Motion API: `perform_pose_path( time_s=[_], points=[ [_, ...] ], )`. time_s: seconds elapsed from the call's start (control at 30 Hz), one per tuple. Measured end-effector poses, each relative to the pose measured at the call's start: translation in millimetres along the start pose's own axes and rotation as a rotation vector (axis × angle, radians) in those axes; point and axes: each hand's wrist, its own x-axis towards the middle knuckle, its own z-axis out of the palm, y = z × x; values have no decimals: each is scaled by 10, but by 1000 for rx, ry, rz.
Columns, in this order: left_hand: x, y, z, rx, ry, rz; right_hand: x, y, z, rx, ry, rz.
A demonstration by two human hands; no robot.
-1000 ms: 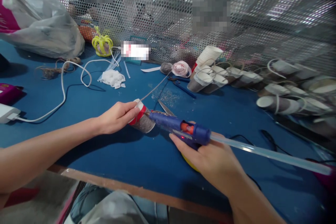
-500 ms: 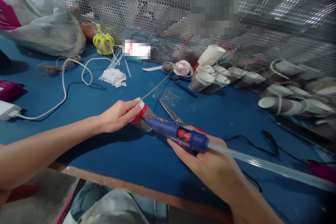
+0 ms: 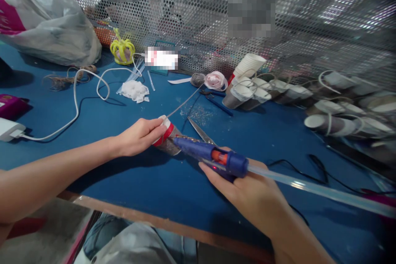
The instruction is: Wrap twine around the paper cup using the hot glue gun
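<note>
My left hand (image 3: 142, 134) is closed around a small paper cup (image 3: 170, 146) lying tilted, with a red band near its white rim and a grey-brown wrapped side. A thin grey cord (image 3: 185, 102) runs from the cup up to a grey yarn ball (image 3: 197, 79). In my right hand (image 3: 247, 185) is a blue glue gun (image 3: 204, 152), its nozzle pointing at the cup's side. I cannot tell whether the tip touches. A long clear glue stick (image 3: 303, 185) sticks out of the gun's back. Scissors (image 3: 199, 129) lie partly hidden behind the gun.
Several wrapped cups (image 3: 244, 93) with cord handles line the right back. Blue pliers (image 3: 218, 103) and a pink ribbon roll (image 3: 215, 80) lie mid-table. A white cable (image 3: 76, 90), white lace pile (image 3: 133, 90) and plastic bag (image 3: 55, 29) occupy the left. A perforated metal screen (image 3: 192, 16) stands behind.
My right hand and the glue gun have shifted slightly right, drawing the nozzle back a little along the cup. My left hand and the cup have stayed nearly still.
</note>
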Motion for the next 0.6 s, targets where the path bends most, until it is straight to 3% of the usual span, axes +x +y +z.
perform_pose_path(
  time_s=[0.2,0.6],
  points=[
    [0,-10,-1,-7,-9,15,29,102,36,-160,127,25],
    [-5,-8,-9,-10,-10,23,154,72,-21,154,-27,228]
  ],
)
